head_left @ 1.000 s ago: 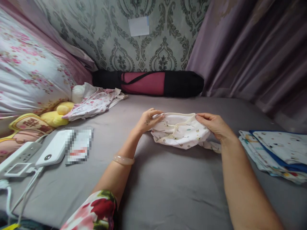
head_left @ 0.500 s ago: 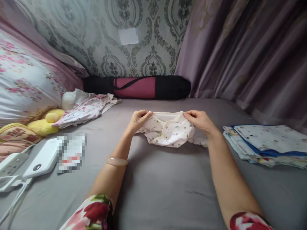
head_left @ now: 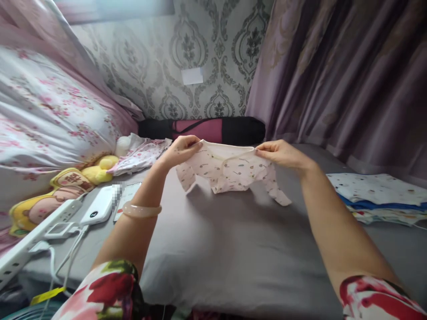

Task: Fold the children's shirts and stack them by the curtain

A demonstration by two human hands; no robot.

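A small white baby garment (head_left: 228, 171) with tiny prints hangs above the grey bed sheet (head_left: 233, 249), held up by its top edge. My left hand (head_left: 182, 149) pinches its left shoulder. My right hand (head_left: 278, 153) pinches the right shoulder. Both sleeves dangle down, and the lower hem sits close above the sheet. A pale bangle (head_left: 142, 210) circles my left wrist.
A stack of folded printed cloths (head_left: 380, 198) lies at the right. A pink-patterned garment (head_left: 143, 153) and a yellow plush toy (head_left: 96, 171) lie at the left, with a power bank (head_left: 100, 209) and power strip (head_left: 36, 231). A black-and-pink roll (head_left: 207, 130) lies against the wall.
Both hands have lifted the baby garment off the sheet, and it now hangs unfolded with its sleeves down. The view has tilted upward.
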